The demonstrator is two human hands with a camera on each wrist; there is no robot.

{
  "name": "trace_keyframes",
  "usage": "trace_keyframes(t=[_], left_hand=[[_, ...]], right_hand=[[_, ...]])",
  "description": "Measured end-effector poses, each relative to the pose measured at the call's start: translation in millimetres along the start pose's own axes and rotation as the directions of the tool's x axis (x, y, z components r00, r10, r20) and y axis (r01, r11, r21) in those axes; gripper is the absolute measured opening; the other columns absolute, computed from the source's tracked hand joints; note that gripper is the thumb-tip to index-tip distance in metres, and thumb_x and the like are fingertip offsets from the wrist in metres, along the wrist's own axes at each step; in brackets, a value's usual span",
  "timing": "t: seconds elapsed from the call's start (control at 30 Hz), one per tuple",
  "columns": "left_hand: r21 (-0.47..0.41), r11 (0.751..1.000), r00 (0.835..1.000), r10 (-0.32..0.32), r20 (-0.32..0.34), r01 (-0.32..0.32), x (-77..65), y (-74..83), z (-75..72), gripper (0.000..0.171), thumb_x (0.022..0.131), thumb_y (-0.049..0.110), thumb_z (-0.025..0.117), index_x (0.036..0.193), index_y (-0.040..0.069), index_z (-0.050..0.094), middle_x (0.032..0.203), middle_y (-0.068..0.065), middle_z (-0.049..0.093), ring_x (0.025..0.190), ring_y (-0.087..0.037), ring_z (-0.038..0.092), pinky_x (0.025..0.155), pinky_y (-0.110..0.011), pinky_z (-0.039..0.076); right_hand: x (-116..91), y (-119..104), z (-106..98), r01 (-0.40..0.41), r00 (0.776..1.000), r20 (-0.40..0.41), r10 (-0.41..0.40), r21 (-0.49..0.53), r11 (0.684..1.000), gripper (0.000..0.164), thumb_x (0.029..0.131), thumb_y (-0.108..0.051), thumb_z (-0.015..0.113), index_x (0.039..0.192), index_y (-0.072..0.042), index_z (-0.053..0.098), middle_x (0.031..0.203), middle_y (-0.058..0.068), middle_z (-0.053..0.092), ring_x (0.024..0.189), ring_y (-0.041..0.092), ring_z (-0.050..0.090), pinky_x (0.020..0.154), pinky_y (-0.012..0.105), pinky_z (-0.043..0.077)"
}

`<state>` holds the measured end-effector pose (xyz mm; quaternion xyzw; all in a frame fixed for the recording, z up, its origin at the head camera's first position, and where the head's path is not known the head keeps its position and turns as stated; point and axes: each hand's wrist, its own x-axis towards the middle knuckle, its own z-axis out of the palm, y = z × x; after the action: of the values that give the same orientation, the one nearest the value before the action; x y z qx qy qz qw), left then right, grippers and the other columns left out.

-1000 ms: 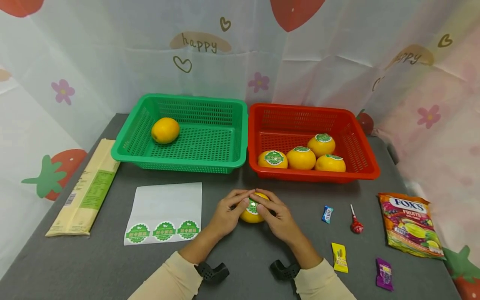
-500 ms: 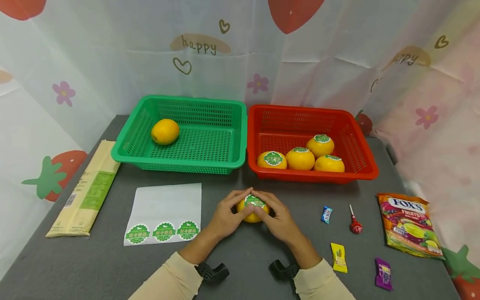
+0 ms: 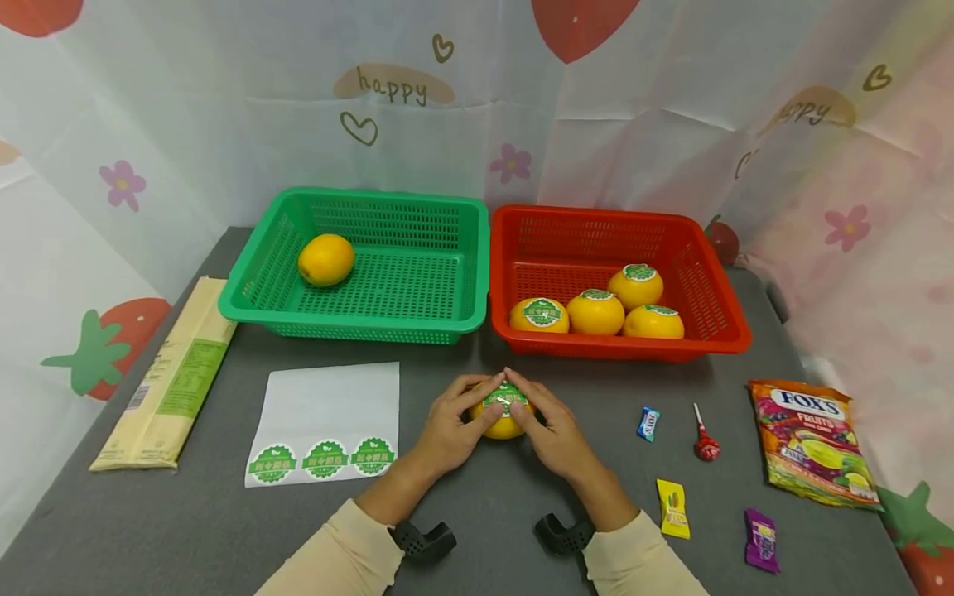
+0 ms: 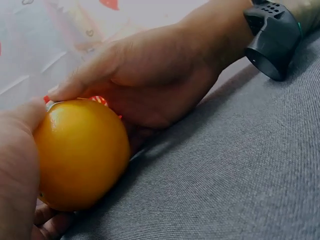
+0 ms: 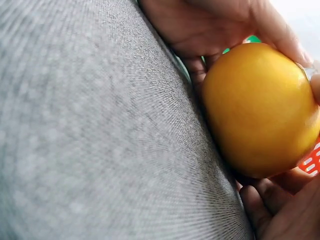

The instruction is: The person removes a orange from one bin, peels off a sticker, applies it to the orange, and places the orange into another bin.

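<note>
An orange (image 3: 504, 428) rests on the grey table, held between both hands. On its top lies a round green-and-white sticker (image 3: 503, 397), its edges partly covered by fingers. My left hand (image 3: 450, 426) curves round the left side, thumb near the sticker's lower edge. From the other side my right hand (image 3: 555, 430) does the same, and the fingertips of both hands meet behind the fruit. In the left wrist view the orange (image 4: 82, 155) shows its bare lower side against the cloth. The right wrist view also shows the orange (image 5: 260, 110) with fingers at its base.
A green basket (image 3: 358, 323) holds one orange without a visible sticker. Beside it, a red basket (image 3: 619, 346) holds several stickered oranges. A sticker sheet (image 3: 328, 406) and a long package (image 3: 167, 372) lie left. Small sweets, a lollipop (image 3: 705, 445) and a candy bag (image 3: 814, 443) lie right.
The fingers that lay across the sticker have slid outward to its edges, so more of it shows. The orange stays in place between both hands.
</note>
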<state>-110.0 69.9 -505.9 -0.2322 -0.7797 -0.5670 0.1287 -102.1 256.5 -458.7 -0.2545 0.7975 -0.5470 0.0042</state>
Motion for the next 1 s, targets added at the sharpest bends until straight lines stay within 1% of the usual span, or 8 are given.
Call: trace_keyframes(t=[0.13,0.33,0.43,0.57,0.7,0.77,0.87,1.0], left_hand=[[-0.072,0.996,0.999,-0.047,0.004,0.047,2.5,5.8,-1.9,0.034,0.095,0.0,0.057,0.129,0.0,0.061,0.123,-0.016,0.057,0.112,-0.03,0.055,0.096,-0.04,0.042],[-0.149,0.979,0.99,-0.133,0.044,0.138,8.3,38.2,-14.0,0.03,0.097,-0.003,0.05,0.125,-0.009,0.06,0.12,-0.023,0.056,0.112,-0.035,0.054,0.099,-0.032,0.039],[-0.171,0.971,0.985,-0.158,0.065,0.167,10.0,43.3,-17.6,0.03,0.096,-0.004,0.051,0.124,-0.01,0.06,0.12,-0.023,0.056,0.113,-0.035,0.052,0.099,-0.03,0.038],[-0.205,0.963,0.983,-0.164,0.079,0.177,9.5,29.6,-15.6,0.03,0.096,-0.006,0.05,0.124,-0.01,0.06,0.122,-0.024,0.056,0.116,-0.036,0.05,0.1,-0.03,0.037],[-0.224,0.957,0.982,-0.17,0.081,0.184,6.4,8.8,-10.3,0.031,0.098,-0.003,0.049,0.127,-0.005,0.061,0.125,-0.02,0.056,0.118,-0.032,0.049,0.101,-0.029,0.035],[-0.222,0.958,0.983,-0.167,0.079,0.181,6.2,5.7,-9.1,0.031,0.099,0.0,0.049,0.127,-0.002,0.062,0.125,-0.016,0.056,0.118,-0.029,0.049,0.101,-0.03,0.035],[-0.188,0.969,0.986,-0.151,0.069,0.162,5.1,3.9,-7.5,0.032,0.1,0.006,0.05,0.128,0.004,0.063,0.124,-0.01,0.057,0.116,-0.024,0.051,0.1,-0.033,0.037],[-0.073,0.992,0.994,-0.097,0.051,0.101,3.0,4.1,-4.5,0.039,0.096,0.014,0.061,0.135,0.012,0.059,0.123,-0.005,0.056,0.114,-0.021,0.053,0.097,-0.038,0.041]], right_hand=[[1,-2,-1,-0.007,1.0,-0.002,0.007,0.009,1.0,0.043,0.099,-0.003,0.051,0.142,0.0,0.047,0.134,0.016,0.052,0.122,0.029,0.049,0.101,0.052,0.036],[2,-4,-2,-0.032,0.999,-0.005,0.032,0.039,0.999,0.038,0.103,-0.004,0.043,0.139,0.0,0.05,0.135,0.016,0.052,0.125,0.028,0.047,0.104,0.049,0.032],[2,-4,-2,-0.03,1.0,0.0,0.03,0.054,0.998,0.037,0.103,-0.003,0.042,0.138,0.002,0.05,0.135,0.017,0.052,0.125,0.029,0.047,0.104,0.049,0.032],[3,-4,-3,-0.038,0.999,0.006,0.038,0.07,0.997,0.037,0.102,-0.002,0.042,0.138,0.003,0.05,0.135,0.018,0.052,0.125,0.03,0.047,0.104,0.049,0.032],[3,-4,-3,-0.054,0.998,0.011,0.054,0.088,0.995,0.037,0.103,-0.002,0.041,0.139,0.003,0.049,0.137,0.018,0.05,0.126,0.03,0.045,0.105,0.048,0.03],[3,-4,-4,-0.06,0.998,0.015,0.059,0.097,0.993,0.038,0.103,-0.002,0.04,0.139,0.003,0.048,0.138,0.018,0.049,0.127,0.029,0.044,0.106,0.047,0.03],[3,-4,-5,-0.064,0.998,0.025,0.062,0.109,0.992,0.038,0.103,-0.002,0.039,0.14,0.004,0.047,0.14,0.018,0.048,0.129,0.029,0.042,0.107,0.045,0.029],[3,-4,-6,-0.051,0.998,0.035,0.048,0.094,0.994,0.038,0.103,-0.001,0.038,0.14,0.004,0.046,0.139,0.018,0.048,0.128,0.03,0.043,0.106,0.046,0.029]])
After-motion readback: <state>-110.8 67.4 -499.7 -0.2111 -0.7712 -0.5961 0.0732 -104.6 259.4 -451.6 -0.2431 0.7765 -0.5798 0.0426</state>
